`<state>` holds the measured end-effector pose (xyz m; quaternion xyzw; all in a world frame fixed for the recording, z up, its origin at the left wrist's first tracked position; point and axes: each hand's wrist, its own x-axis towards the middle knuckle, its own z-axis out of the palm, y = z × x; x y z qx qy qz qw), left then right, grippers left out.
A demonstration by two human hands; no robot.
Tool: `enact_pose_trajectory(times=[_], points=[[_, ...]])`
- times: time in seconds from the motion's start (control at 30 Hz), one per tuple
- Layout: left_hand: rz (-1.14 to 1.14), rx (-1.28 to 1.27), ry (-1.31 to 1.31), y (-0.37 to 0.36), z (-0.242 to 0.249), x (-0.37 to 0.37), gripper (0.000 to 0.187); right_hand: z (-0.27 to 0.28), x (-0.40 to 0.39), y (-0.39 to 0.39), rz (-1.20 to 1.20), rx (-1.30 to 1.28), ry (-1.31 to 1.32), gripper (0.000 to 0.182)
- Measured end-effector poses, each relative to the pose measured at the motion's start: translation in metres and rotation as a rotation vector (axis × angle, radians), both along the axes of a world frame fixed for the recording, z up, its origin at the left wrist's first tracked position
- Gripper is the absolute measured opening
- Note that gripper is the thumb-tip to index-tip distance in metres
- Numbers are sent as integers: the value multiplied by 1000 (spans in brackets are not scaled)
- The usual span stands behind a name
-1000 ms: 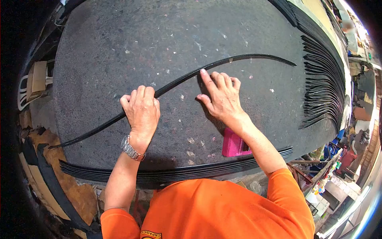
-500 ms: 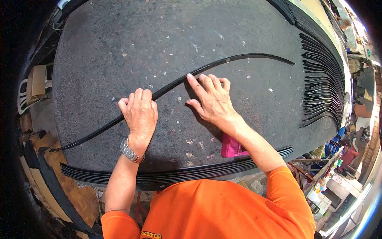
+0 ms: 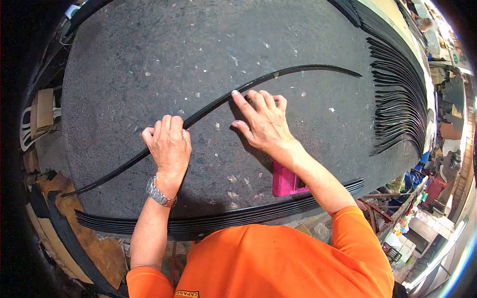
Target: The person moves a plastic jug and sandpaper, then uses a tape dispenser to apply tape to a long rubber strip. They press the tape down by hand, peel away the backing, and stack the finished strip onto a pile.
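A long, thin black strip (image 3: pixel 206 109) curves across the dark worktable (image 3: pixel 134 74), from its left edge to the upper right. My left hand (image 3: pixel 169 140) is closed around the strip left of its middle, palm down. To the right, my right hand (image 3: pixel 264 121) has its fingers apart, and the index fingertip rests on the strip. The thumb is spread away from it. Beside my right forearm lies a bright pink block-like object (image 3: pixel 283 180), partly hidden by the arm.
Several black strips (image 3: pixel 228 219) lie side by side along the near table edge. A fanned row of many similar strips (image 3: pixel 397 99) covers the right side. At the left stands a white chair (image 3: pixel 25 131) with a cardboard box (image 3: pixel 44 109). Cluttered items lie beyond the right edge.
The view has shifted slightly. My left hand and the strip's left end have come a little nearer to me; my right index finger stays on the strip.
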<state>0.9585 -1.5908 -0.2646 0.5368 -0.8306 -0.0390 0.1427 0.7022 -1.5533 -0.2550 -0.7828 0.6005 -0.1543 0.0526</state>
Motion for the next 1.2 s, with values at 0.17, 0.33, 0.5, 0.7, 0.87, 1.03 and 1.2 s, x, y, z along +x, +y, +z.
enact_pose_trajectory(times=[0.17, 0.33, 0.5, 0.7, 0.87, 1.03, 1.2], points=[[2, -3, -9, 0, 0, 0, 21, 2, -4, -2, -20, 7, -2, 66], [4, -3, -19, 1, 0, 0, 21, -1, -24, -3, -100, -28, 67, 66], [8, 6, -24, 1, 0, -1, 21, 3, -7, -4, -26, -29, 21, 62], [6, 3, -33, 1, 1, -1, 20, 6, 8, -6, 28, -19, -25, 59], [3, 2, -48, 2, 2, -2, 21, 6, -16, -7, -70, -21, 54, 57], [-8, -8, -61, 2, 2, -2, 21, 2, -24, -2, -91, -9, 81, 67], [-25, -22, -86, 1, 1, -2, 20, 0, -15, 3, -55, 5, 26, 69]])
